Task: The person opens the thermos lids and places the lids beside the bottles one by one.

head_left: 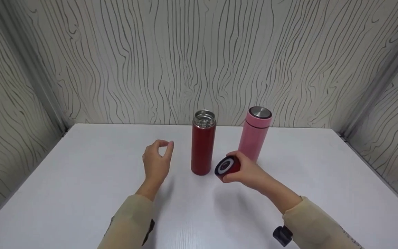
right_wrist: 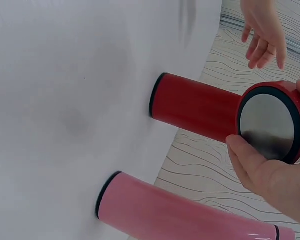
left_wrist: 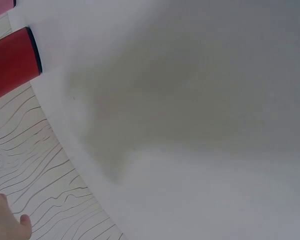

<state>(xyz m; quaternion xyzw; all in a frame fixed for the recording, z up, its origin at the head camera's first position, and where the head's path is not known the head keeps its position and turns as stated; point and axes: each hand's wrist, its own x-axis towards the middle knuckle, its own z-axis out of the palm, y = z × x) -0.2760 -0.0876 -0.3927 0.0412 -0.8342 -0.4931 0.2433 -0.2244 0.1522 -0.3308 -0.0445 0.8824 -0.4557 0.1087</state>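
Observation:
My right hand (head_left: 249,172) grips a red lid (head_left: 231,167), tilted so its underside faces left in the head view. The lid's silver top (right_wrist: 268,125) shows in the right wrist view. Just left of the lid stands a red thermos flask (head_left: 203,148), upright and uncapped, its steel mouth bare. My left hand (head_left: 156,160) is raised left of the flask, apart from it, with fingers loosely bent and nothing held. Behind the right hand a pink thermos flask (head_left: 255,135) stands with its silver-topped lid on; the hand partly hides its base in the head view.
The flasks stand on a white table (head_left: 92,166). A wood-patterned panel (head_left: 171,62) rises behind its back edge, and similar panels flank both sides. Dark straps show at both sleeves.

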